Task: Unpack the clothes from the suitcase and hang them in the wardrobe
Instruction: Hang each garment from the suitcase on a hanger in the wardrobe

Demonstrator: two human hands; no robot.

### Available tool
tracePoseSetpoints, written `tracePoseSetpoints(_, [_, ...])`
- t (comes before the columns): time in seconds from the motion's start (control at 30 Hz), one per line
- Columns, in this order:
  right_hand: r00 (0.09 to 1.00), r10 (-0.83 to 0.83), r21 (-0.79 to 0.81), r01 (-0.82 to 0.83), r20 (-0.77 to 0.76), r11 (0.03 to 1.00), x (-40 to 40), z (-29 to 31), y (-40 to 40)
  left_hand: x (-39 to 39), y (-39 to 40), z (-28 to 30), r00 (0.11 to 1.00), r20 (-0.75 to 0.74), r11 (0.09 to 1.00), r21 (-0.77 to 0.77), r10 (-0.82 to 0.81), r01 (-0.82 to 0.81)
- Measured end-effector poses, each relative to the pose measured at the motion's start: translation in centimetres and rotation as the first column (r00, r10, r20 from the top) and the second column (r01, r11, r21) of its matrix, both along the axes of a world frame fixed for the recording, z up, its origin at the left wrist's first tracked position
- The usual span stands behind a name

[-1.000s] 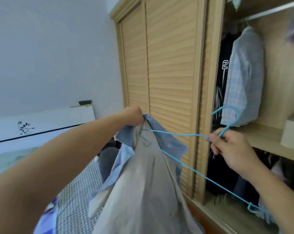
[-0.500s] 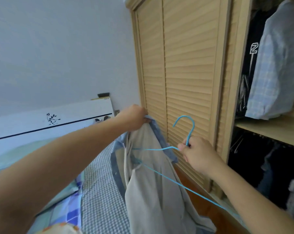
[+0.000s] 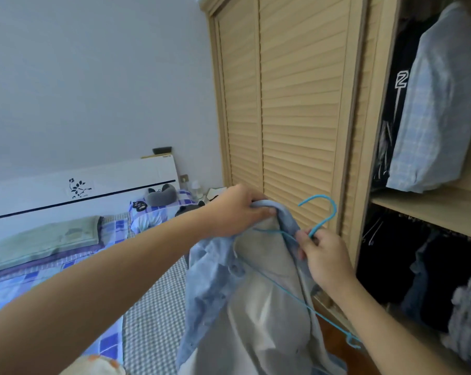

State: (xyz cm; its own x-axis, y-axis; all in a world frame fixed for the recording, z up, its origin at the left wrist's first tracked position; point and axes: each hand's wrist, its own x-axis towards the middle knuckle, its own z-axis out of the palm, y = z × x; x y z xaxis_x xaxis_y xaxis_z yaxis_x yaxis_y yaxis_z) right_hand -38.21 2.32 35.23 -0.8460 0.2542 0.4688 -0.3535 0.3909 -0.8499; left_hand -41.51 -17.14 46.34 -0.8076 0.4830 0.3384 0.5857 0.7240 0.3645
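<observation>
A light blue denim shirt [image 3: 215, 282] with a pale beige inside hangs in front of me. My left hand [image 3: 237, 212] grips its collar at the top. My right hand [image 3: 323, 258] pinches the neck of a thin blue wire hanger [image 3: 322, 212], whose hook points up. One hanger arm is inside the shirt's shoulder; the other runs down past my right wrist. The wooden wardrobe [image 3: 296, 109] stands behind, its right section open with a pale checked shirt [image 3: 440, 109] and dark garments hanging. The suitcase is out of view.
A bed [image 3: 153, 307] with a checked cover and blue plaid bedding lies at the left, with a green pillow [image 3: 44, 239] and white headboard [image 3: 80, 188]. The slatted wardrobe doors are closed. A wardrobe shelf [image 3: 429, 209] has dark clothes below it.
My view has swung left and down, away from the open wardrobe section. My right hand brought the hanger closer to the collar, and one hanger arm now sits deeper inside the shirt.
</observation>
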Motion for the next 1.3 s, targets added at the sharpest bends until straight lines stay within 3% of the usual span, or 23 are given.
tracePoseSetpoints(0.1, [0.992, 0.008, -0.087, -0.019, -0.128, 0.996, 0.6, 0.8, -0.3, -0.3, -0.9, -0.8, 0.970, -0.223, 0.976, -0.213, -0.094, 0.045])
tracePoseSetpoints(0.17, [0.987, 0.038, -0.100, -0.055, -0.158, 0.994, 0.7, 1.2, -0.8, -0.4, -1.3, -1.3, 0.963, -0.256, 0.931, -0.364, -0.080, -0.020])
tracePoseSetpoints(0.23, [0.963, 0.228, -0.218, -0.255, -0.142, 0.942, 0.6, 1.5, -0.6, -0.5, -1.9, -1.4, 0.931, -0.340, 0.870, -0.491, -0.134, -0.054])
tracePoseSetpoints(0.27, [0.911, 0.395, -0.329, -0.410, -0.115, 0.851, 0.7, 1.6, -0.3, -0.6, -2.5, -1.4, 0.885, -0.420, 0.863, -0.504, -0.203, -0.041])
tracePoseSetpoints(0.33, [0.713, 0.699, -0.531, -0.610, -0.046, 0.588, 0.6, 1.4, 1.2, -0.7, -3.8, -1.0, 0.781, -0.537, 0.857, -0.515, -0.319, -0.004])
tracePoseSetpoints(0.37, [0.637, 0.771, -0.580, -0.630, -0.006, 0.516, 0.3, 0.9, 2.3, -0.9, -4.7, -0.8, 0.754, -0.559, 0.864, -0.503, -0.344, 0.021])
tracePoseSetpoints(0.4, [0.602, 0.797, -0.582, -0.630, 0.053, 0.514, 0.0, 0.5, 3.4, -0.9, -5.3, -0.4, 0.739, -0.572, 0.871, -0.489, -0.357, 0.043])
tracePoseSetpoints(0.43, [0.610, 0.780, -0.518, -0.627, 0.138, 0.582, -0.4, -0.3, 4.3, -0.9, -5.9, 0.1, 0.715, -0.593, 0.881, -0.468, -0.370, 0.068])
tracePoseSetpoints(0.5, [0.648, 0.693, -0.226, -0.658, 0.316, 0.718, -0.1, -1.4, 4.1, -0.3, -6.3, 1.2, 0.664, -0.629, 0.888, -0.445, -0.405, 0.120])
tracePoseSetpoints(0.6, [0.632, 0.667, 0.084, -0.748, 0.395, 0.659, 0.6, -3.5, -0.3, 0.4, -5.9, 2.8, 0.623, -0.650, 0.885, -0.438, -0.434, 0.159])
tracePoseSetpoints(0.67, [0.747, 0.556, 0.146, -0.636, 0.366, 0.758, -0.7, -5.3, -1.3, 0.6, -6.1, 3.5, 0.632, -0.656, 0.888, -0.444, -0.412, 0.118])
tracePoseSetpoints(0.77, [0.936, 0.212, 0.333, -0.302, 0.281, 0.893, -3.1, -3.6, 2.7, -0.1, -8.7, 3.8, 0.655, -0.659, 0.872, -0.490, -0.370, 0.000])
tracePoseSetpoints(0.83, [0.983, 0.002, 0.398, -0.077, 0.186, 0.914, -3.5, 0.4, 5.7, -0.7, -10.7, 3.2, 0.669, -0.649, 0.832, -0.548, -0.361, -0.082])
tracePoseSetpoints(0.9, [0.993, -0.112, 0.355, 0.092, 0.034, 0.930, -3.8, 4.5, 7.4, -1.1, -11.3, 2.6, 0.664, -0.657, 0.795, -0.587, -0.357, -0.153])
tracePoseSetpoints(0.97, [0.993, -0.113, 0.236, 0.120, -0.044, 0.964, -4.4, 7.6, 7.9, -1.3, -10.5, 2.8, 0.691, -0.676, 0.815, -0.535, -0.255, -0.223])
tracePoseSetpoints(1.07, [0.999, 0.011, -0.023, -0.012, -0.042, 1.000, -5.3, 9.4, 8.5, -1.6, -9.7, 4.2, 0.724, -0.685, 0.844, -0.431, -0.076, -0.319])
tracePoseSetpoints(1.1, [0.999, 0.001, -0.014, -0.001, -0.038, 1.000, -5.5, 9.4, 8.8, -1.4, -9.4, 4.6, 0.705, -0.708, 0.847, -0.404, -0.050, -0.346])
tracePoseSetpoints(1.13, [0.998, -0.041, 0.107, 0.046, -0.049, 0.993, -5.6, 9.3, 9.3, -1.3, -9.0, 4.9, 0.676, -0.736, 0.843, -0.388, -0.039, -0.373])
tracePoseSetpoints(1.2, [0.970, -0.153, 0.487, 0.228, -0.188, 0.843, -5.7, 9.0, 10.3, -1.4, -7.9, 5.1, 0.622, -0.780, 0.829, -0.393, -0.071, -0.398])
tracePoseSetpoints(1.3, [0.873, -0.107, 0.723, 0.457, -0.476, 0.518, -5.1, 9.1, 11.9, -0.5, -5.9, 5.6, 0.554, -0.822, 0.829, -0.396, -0.129, -0.395])
